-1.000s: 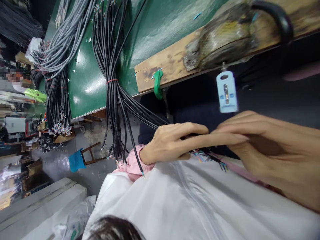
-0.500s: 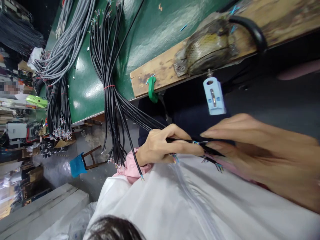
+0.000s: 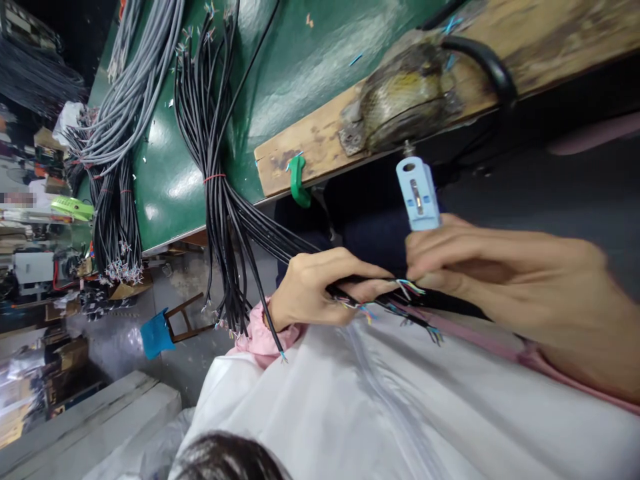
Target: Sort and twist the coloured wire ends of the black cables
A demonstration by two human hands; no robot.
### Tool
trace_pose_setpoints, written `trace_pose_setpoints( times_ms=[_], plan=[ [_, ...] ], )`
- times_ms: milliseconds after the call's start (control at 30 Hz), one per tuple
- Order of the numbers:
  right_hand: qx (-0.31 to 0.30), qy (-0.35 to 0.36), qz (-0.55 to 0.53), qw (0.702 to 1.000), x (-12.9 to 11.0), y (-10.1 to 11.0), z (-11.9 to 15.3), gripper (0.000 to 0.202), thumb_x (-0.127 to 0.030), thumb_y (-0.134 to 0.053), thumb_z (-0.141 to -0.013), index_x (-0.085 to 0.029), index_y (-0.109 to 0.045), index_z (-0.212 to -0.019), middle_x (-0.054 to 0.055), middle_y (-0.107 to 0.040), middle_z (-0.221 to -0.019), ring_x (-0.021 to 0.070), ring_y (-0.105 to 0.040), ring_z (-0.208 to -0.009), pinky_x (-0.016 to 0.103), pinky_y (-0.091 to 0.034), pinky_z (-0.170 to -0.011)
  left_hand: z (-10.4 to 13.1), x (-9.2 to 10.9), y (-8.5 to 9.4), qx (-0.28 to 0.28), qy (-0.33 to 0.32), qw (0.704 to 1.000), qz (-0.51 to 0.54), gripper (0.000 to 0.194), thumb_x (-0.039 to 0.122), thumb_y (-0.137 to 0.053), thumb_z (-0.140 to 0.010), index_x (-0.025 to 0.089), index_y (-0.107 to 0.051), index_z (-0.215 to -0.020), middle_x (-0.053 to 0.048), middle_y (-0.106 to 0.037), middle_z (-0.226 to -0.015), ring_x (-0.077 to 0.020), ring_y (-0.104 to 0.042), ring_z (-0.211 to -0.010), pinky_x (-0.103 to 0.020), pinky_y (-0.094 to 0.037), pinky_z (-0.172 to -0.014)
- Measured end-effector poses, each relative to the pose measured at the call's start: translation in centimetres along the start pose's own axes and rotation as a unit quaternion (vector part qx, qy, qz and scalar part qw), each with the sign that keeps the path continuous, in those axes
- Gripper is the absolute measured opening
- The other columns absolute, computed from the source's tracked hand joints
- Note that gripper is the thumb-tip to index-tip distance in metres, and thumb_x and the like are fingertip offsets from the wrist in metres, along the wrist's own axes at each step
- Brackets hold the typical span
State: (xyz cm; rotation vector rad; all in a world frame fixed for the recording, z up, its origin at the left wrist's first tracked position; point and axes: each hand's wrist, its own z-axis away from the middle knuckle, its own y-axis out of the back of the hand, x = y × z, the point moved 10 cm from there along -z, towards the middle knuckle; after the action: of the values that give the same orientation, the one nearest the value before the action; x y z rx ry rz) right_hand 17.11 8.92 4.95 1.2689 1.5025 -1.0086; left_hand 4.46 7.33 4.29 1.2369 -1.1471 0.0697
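Note:
My left hand (image 3: 325, 283) is closed around several black cables (image 3: 285, 233) that run from the table edge across my lap. Past its thumb and forefinger, thin coloured wires (image 3: 410, 287) fan out of a cable end. More stripped ends (image 3: 434, 333) lie just below, over the white apron (image 3: 320, 400). Close to the fanned wires, my right hand (image 3: 465, 267) is pinched shut; what sits between its fingertips is hidden. Its knuckles are beside a light blue plastic piece (image 3: 418, 193) on the shaft of a small taped motor (image 3: 400, 93).
The motor is fixed on a wooden board (image 3: 310, 153) with a green clamp (image 3: 298, 183) at the green table (image 3: 295, 73) edge. Tied black cables (image 3: 215, 147) and grey cables (image 3: 145, 87) lie leftward. A blue stool (image 3: 156, 333) stands on the floor, left.
My right hand has moved up and left, nearer the blue plastic piece, and its fingers have closed. Coloured wires now fan out past my left fingertips. The view has shifted slightly.

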Motion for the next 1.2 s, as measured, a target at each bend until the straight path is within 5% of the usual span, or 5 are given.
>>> trace_pose_setpoints(
  times_ms=[133,233,400,933,1200],
  plan=[
    [0.066,-0.19,-0.025,0.979,4.4,1.3,-0.1,0.056,-0.081,-0.07,-0.068,-0.025,-0.068,-0.065,0.003,-0.067,-0.063,0.0152,-0.06,-0.057,0.031,-0.046,-0.053,-0.7,0.5,1.3,0.1,0.001,0.994,0.04,0.016,0.031,-0.07,-0.086,0.015,-0.075,-0.085,-0.001,-0.071,-0.071,-0.0063,-0.057,-0.056,-0.018,-0.047,-0.056],
    [0.152,-0.227,0.011,0.962,5.2,3.0,-0.7,0.066,-0.088,-0.063,-0.067,-0.022,-0.07,-0.063,0.004,-0.067,-0.065,0.0146,-0.058,-0.06,0.032,-0.043,-0.057,-1.2,1.5,2.9,0.199,-0.022,0.978,0.064,0.019,0.031,-0.071,-0.086,0.015,-0.071,-0.076,0.003,-0.064,-0.062,-0.0036,-0.049,-0.049,-0.017,-0.04,-0.048],
    [0.119,-0.243,-0.103,0.957,5.2,0.9,-3.3,0.064,-0.086,-0.076,-0.052,-0.022,-0.071,-0.06,0.004,-0.064,-0.059,0.0142,-0.055,-0.053,0.03,-0.037,-0.051,-2.0,3.1,5.0,0.311,-0.04,0.947,0.069,0.027,0.03,-0.075,-0.085,0.013,-0.066,-0.065,0.005,-0.059,-0.053,-0.0013,-0.044,-0.044,-0.014,-0.034,-0.042],
    [0.137,-0.31,-0.217,0.916,6.1,-1.0,-3.1,0.051,-0.062,-0.089,-0.047,-0.02,-0.061,-0.052,0.0,-0.053,-0.054,0.0093,-0.044,-0.049,0.025,-0.031,-0.046,-3.7,2.7,4.0,0.269,0.037,0.962,0.034,0.038,0.04,-0.07,-0.086,0.015,-0.059,-0.059,0.006,-0.051,-0.051,-0.001,-0.037,-0.044,-0.014,-0.031,-0.041],
    [0.177,-0.301,-0.206,0.914,8.2,0.4,-1.4,0.073,-0.094,-0.068,-0.047,-0.023,-0.052,-0.046,0.001,-0.045,-0.047,0.0126,-0.04,-0.046,0.03,-0.03,-0.044,-3.4,2.9,3.9,0.271,0.007,0.962,0.028,0.018,0.021,-0.068,-0.081,0.014,-0.064,-0.064,0.006,-0.056,-0.055,-0.0008,-0.04,-0.045,-0.013,-0.035,-0.043]
  ],
)
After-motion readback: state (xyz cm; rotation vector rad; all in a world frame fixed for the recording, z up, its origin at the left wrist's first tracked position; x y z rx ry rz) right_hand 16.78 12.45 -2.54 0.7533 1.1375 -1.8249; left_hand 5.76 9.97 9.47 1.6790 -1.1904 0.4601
